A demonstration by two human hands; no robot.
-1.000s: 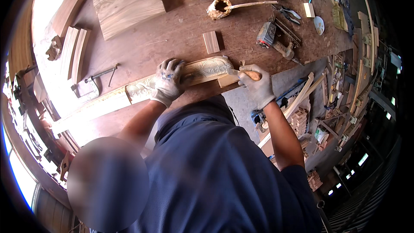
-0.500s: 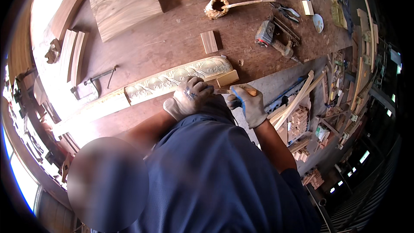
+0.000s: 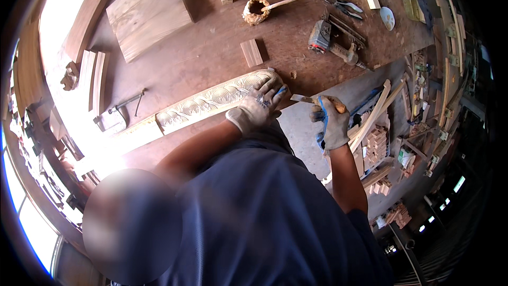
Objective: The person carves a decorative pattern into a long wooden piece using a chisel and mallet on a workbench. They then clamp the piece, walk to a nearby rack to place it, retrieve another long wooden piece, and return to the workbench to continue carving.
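A long pale wooden board (image 3: pixel 196 106) carved with spirals lies along the bench's near edge. My left hand (image 3: pixel 257 103), in a grey work glove, wraps over its right end, hiding most of a small wooden block there. Just off that end, my right hand (image 3: pixel 334 122), gloved too, grips a chisel (image 3: pixel 301 98) by its wooden handle. The chisel's flat blade points left toward the board end, apart from it.
On the bench lie a nail gun (image 3: pixel 328 42), a glue pot (image 3: pixel 256 11) with a stick, a small wooden piece (image 3: pixel 252 53), pliers (image 3: pixel 346 8) and a clamp (image 3: pixel 119 114). A wide wooden panel (image 3: pixel 150 13) is farther back. Stacked wood pieces (image 3: pixel 377 145) stand below right.
My left hand has slid right along the carved board onto its end, over the small block. My right hand has moved right with the chisel, whose blade now shows apart from my left hand.
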